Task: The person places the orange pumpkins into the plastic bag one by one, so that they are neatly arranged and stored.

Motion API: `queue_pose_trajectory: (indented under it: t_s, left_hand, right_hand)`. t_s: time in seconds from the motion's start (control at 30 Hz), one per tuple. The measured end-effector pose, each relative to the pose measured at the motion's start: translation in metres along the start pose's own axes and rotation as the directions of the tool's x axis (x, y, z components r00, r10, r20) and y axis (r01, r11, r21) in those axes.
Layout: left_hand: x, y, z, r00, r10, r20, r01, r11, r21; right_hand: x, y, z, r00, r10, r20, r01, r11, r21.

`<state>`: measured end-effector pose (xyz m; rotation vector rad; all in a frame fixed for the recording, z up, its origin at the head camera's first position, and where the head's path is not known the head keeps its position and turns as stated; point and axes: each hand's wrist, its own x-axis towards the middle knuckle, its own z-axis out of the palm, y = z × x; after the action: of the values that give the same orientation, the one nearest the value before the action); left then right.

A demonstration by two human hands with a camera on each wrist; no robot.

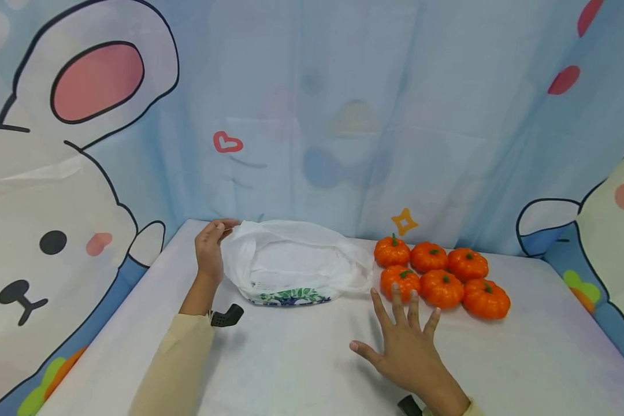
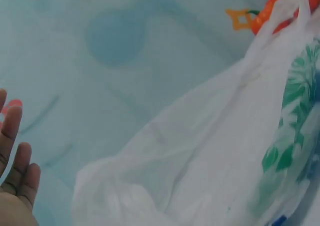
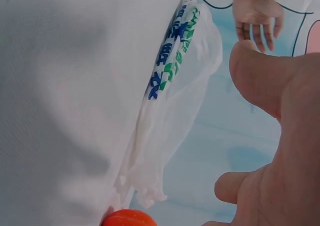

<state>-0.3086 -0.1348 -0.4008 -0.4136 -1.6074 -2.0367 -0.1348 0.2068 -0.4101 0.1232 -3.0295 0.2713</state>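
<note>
A white plastic bag (image 1: 296, 260) with green and blue print lies on its side on the table, its mouth loosely spread. My left hand (image 1: 210, 245) is by the bag's far left corner, fingers loosely extended; in the left wrist view a gap shows between the fingers (image 2: 21, 171) and the bag (image 2: 195, 156). My right hand (image 1: 408, 349) hovers over the table with fingers spread, just in front of several small orange pumpkins (image 1: 441, 289) with green stems. Nothing is held by either hand. In the right wrist view, one pumpkin (image 3: 129, 219) peeks in at the bottom.
A white cloth (image 1: 301, 358) covers the table. Behind it hangs a light blue curtain (image 1: 343, 115) with cartoon prints, close to the back edge. The pumpkins stand in two rows right of the bag. Black wrist camera mounts (image 1: 227, 316) sit at the wrists.
</note>
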Motion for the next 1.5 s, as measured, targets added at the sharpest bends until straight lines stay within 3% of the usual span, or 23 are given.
queue_pose_trajectory:
  t_s: [0.23,0.37,0.53,0.73,0.9,1.03,1.17,1.23,1.3,1.37,1.4,1.5]
  left_hand:
    - [-0.002,-0.024,-0.021,0.996,-0.076,-0.040,0.076,0.997,0.015]
    - [-0.009,-0.017,-0.023,0.987,-0.157,-0.017,0.158,0.981,0.114]
    - [-0.016,-0.015,-0.028,0.979,-0.205,-0.002,0.201,0.960,0.197]
    - [-0.014,-0.045,-0.041,0.970,-0.239,0.041,0.223,0.945,0.238]
    - [-0.015,-0.056,-0.046,0.945,-0.311,0.097,0.269,0.914,0.305]
    - [-0.016,-0.057,-0.045,0.941,-0.319,0.118,0.258,0.895,0.363]
    - [-0.016,-0.060,-0.044,0.938,-0.321,0.131,0.243,0.878,0.413]
    - [-0.017,-0.060,-0.043,0.939,-0.316,0.136,0.230,0.871,0.433]
    - [-0.017,-0.060,-0.042,0.940,-0.310,0.140,0.217,0.863,0.456]
    - [-0.018,-0.061,-0.042,0.940,-0.310,0.141,0.206,0.848,0.489]
    - [-0.018,-0.061,-0.042,0.940,-0.310,0.143,0.199,0.839,0.506]
    - [-0.018,-0.062,-0.044,0.939,-0.312,0.145,0.190,0.821,0.538]
  right_hand:
    - [0.000,0.001,0.003,1.000,-0.013,-0.005,0.013,1.000,-0.007]
    - [-0.001,0.001,0.004,0.999,-0.031,-0.008,0.031,0.999,0.010]
    - [-0.001,0.000,0.004,0.999,-0.030,0.012,0.029,0.999,0.025]
    - [0.000,0.000,-0.003,0.999,-0.013,0.043,0.011,0.999,0.041]
    - [0.001,0.005,-0.015,0.999,-0.045,0.002,0.045,0.995,0.087]
    - [0.005,0.015,-0.034,0.999,-0.040,-0.021,0.043,0.990,0.132]
    - [0.007,0.035,-0.059,0.990,0.002,-0.142,0.024,0.983,0.180]
    - [0.007,0.049,-0.068,0.958,0.036,-0.284,0.023,0.979,0.204]
    - [0.007,0.063,-0.077,0.906,0.094,-0.413,0.010,0.970,0.243]
    - [0.007,0.077,-0.083,0.841,0.171,-0.513,-0.012,0.954,0.298]
    - [0.008,0.084,-0.086,0.807,0.203,-0.555,-0.014,0.946,0.324]
    - [0.010,0.106,-0.093,0.738,0.301,-0.604,-0.047,0.916,0.399]
